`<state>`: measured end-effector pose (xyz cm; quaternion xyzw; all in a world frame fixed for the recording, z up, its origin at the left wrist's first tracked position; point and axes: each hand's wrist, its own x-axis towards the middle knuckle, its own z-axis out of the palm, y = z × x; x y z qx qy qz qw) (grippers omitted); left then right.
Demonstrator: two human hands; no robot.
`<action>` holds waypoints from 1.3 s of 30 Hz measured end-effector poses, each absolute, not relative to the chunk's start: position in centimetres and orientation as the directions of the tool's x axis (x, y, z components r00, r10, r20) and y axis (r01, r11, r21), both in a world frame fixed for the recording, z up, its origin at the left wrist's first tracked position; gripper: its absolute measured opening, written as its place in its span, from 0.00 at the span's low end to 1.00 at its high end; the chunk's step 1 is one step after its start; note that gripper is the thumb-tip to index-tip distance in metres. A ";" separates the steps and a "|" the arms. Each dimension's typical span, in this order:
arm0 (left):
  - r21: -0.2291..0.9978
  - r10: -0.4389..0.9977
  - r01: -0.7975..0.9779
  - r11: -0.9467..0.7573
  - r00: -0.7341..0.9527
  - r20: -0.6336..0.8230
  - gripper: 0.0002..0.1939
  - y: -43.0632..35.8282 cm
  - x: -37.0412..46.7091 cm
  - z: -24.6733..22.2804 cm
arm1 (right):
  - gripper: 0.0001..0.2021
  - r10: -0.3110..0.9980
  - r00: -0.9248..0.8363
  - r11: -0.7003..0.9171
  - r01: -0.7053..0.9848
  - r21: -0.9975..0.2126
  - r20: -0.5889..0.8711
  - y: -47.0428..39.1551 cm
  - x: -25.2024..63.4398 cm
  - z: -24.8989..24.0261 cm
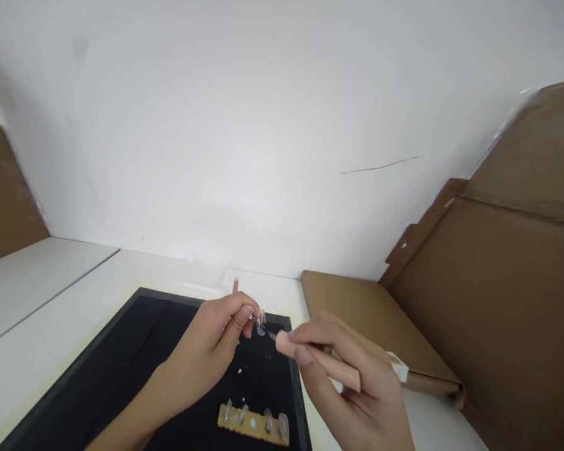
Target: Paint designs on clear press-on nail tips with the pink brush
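Four clear pieces (268,421) top a strip (260,428); left grip (223,332) pinches another piece (262,323), right grip (376,371) a pink tool (341,368).

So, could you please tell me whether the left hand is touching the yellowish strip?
Apart: in the head view, the black mat shows plainly between the left hand and the yellowish strip.

Close-Quarters Work

Over a black rectangular mat (160,338) bearing a tan, wavy-edged strip (255,432), we hold a small, clear, plastic-looking piece (261,322) in our left hand (220,332); our right hand (373,376) aims a pale-pink, fine-tipped cylindrical tool (336,367) toward it.
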<state>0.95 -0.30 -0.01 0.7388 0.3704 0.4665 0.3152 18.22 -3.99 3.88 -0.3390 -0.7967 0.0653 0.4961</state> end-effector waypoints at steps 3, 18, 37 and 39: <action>0.814 0.840 0.245 -0.527 0.300 0.453 0.17 -0.1 0.9 -0.1 | 0.09 0.613 -0.282 0.760 0.465 -0.454 0.738 -4.1 18.2 3.9; 0.822 0.846 0.249 -0.512 0.313 0.432 0.17 -0.2 0.7 -0.3 | 0.06 0.610 -0.199 0.744 0.477 -0.468 0.767 -4.3 18.1 3.8; 0.847 0.855 0.213 -0.487 0.314 0.413 0.16 -0.3 0.7 -0.1 | 0.09 0.603 -0.259 0.764 0.462 -0.451 0.755 -4.0 18.3 3.7; 0.842 0.852 0.216 -0.494 0.313 0.420 0.16 -0.3 0.7 -0.2 | 0.08 0.596 -0.215 0.753 0.486 -0.444 0.774 -4.0 18.3 3.6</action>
